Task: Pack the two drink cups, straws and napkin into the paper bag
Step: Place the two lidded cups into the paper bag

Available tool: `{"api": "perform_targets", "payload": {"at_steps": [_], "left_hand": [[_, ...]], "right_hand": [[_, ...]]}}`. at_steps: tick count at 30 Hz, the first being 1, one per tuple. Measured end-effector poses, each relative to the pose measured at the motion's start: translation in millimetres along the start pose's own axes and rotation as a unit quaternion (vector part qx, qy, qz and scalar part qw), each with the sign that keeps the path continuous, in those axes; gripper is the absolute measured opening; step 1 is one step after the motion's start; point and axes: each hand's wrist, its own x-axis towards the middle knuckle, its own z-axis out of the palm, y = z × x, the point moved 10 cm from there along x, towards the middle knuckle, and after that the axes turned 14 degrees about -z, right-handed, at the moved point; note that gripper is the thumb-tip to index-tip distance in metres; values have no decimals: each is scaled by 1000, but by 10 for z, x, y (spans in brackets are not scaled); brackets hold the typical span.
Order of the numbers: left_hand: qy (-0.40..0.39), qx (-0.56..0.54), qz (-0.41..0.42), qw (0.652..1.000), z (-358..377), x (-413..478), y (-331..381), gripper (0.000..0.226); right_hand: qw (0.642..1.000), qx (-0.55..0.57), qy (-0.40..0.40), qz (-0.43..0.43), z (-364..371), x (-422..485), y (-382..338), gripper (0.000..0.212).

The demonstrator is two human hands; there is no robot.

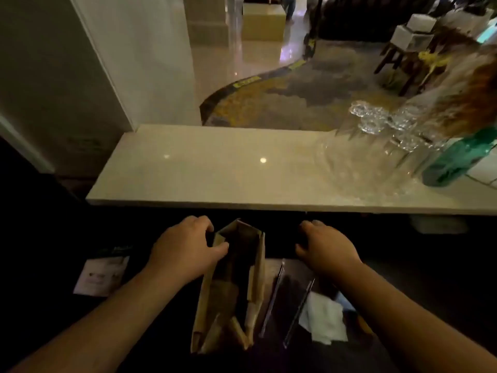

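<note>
Both forearms reach forward from the bottom edge over a dark worktop, and between them stands the paper bag, brown, creased, its mouth open upward and its folded bottom corners nearest the viewer. Just right of the bag lie two straws, thin and dark, roughly parallel, and right of those a crumpled white napkin. Left hand curls over the bag's far left rim, thumb inside the mouth and fingers outside, pinching the paper. Right hand sits apart from the bag, beyond the straws, fingers bent downward over something dark; whether it holds anything I cannot tell. Well left of the bag a white printed card lies flat. Beyond the bag a raised pale counter runs across, its near edge overhanging the dark worktop; directly behind the bag it is bare, while at its right end stand clear glassware and a teal bottle.
</note>
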Motion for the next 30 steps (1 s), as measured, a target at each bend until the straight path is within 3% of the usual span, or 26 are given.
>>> {"api": "perform_targets", "payload": {"at_steps": [5, 9, 11, 14, 19, 22, 27, 30], "left_hand": [[-69, -30, -72, 995, 542, -138, -344, 35], [-52, -54, -97, 992, 746, -282, -474, 32], [-34, -79, -96, 992, 783, -324, -483, 34], [-29, -121, -105, 987, 768, -294, -456, 34], [-49, -152, -104, 982, 743, -224, -358, 31], [-56, -148, -125, 980, 746, -237, -372, 28], [-73, -161, -146, 973, 762, -279, -423, 21], [-75, -168, -147, 972, 757, -290, -411, 18]], "right_hand": [[997, -9, -68, 47, 799, -309, 245, 46], [995, -65, 5, 77, 867, -492, 562, 68], [990, -70, 34, 121, 831, -548, 812, 82], [973, -9, -27, 228, 971, -653, 1263, 98], [959, 73, -97, 255, 1224, -681, 1473, 91], [946, 100, -103, 292, 1245, -745, 1545, 102], [972, 15, -18, 235, 999, -695, 1394, 98], [961, 44, -38, 271, 1090, -712, 1452, 98]]}}
